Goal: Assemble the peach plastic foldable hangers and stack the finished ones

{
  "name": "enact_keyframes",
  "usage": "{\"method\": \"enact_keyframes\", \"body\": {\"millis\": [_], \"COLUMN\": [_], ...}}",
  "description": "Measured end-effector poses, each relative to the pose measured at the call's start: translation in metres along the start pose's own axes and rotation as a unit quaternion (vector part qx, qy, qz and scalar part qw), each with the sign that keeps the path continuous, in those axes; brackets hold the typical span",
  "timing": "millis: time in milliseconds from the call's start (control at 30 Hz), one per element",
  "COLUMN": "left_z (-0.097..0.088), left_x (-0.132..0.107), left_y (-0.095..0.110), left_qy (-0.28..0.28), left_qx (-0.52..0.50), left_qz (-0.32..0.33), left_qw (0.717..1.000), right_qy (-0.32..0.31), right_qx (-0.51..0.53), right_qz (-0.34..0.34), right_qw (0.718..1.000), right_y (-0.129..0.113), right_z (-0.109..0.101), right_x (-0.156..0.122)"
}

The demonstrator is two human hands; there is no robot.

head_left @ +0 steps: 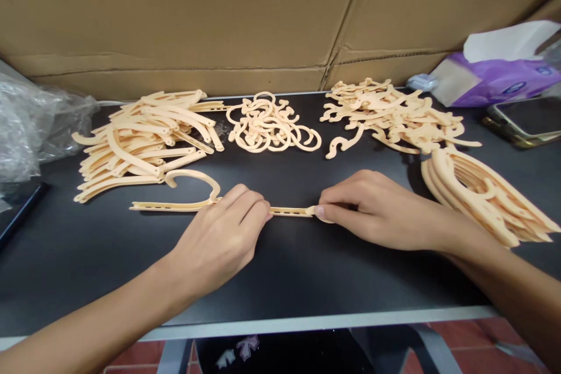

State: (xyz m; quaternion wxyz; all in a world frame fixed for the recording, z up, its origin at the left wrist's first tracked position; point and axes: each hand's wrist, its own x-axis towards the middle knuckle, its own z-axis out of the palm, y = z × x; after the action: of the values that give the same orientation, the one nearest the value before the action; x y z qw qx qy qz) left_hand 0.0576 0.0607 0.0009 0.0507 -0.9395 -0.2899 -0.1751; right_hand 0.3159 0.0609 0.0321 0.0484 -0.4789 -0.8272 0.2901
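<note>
A cream plastic folding hanger (169, 207) lies lengthwise across the black table, its curved hook (197, 174) turned up toward the far side. My left hand (230, 223) is closed over its middle, just right of the hook. At the hanger's right end, my right hand (368, 207) pinches a small cream piece (312, 211) between thumb and finger. Most of that piece is hidden by the fingers. The slotted strip between my two hands is in plain sight.
Behind the hanger lie piles of loose hanger arms (131, 146), hooks (272, 128) and small curved parts (394, 114). Stacked hangers (477, 198) rest beside my right forearm. A purple tissue pack (495, 79), a phone (530, 120) and clear plastic wrap (39, 123) flank them. Cardboard (197, 17) stands behind.
</note>
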Motion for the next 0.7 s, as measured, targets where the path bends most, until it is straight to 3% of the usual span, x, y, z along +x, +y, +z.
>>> {"method": "enact_keyframes", "body": {"millis": [700], "left_z": [-0.0008], "left_x": [0.0009], "left_y": [0.0007], "left_qy": [0.039], "left_qx": [0.019], "left_qz": [0.023], "left_qw": [0.999], "right_qy": [-0.003], "right_qx": [-0.079], "right_qz": [0.016], "right_qw": [0.997], "right_y": [-0.0023], "right_z": [0.0008], "right_x": [-0.0026]}}
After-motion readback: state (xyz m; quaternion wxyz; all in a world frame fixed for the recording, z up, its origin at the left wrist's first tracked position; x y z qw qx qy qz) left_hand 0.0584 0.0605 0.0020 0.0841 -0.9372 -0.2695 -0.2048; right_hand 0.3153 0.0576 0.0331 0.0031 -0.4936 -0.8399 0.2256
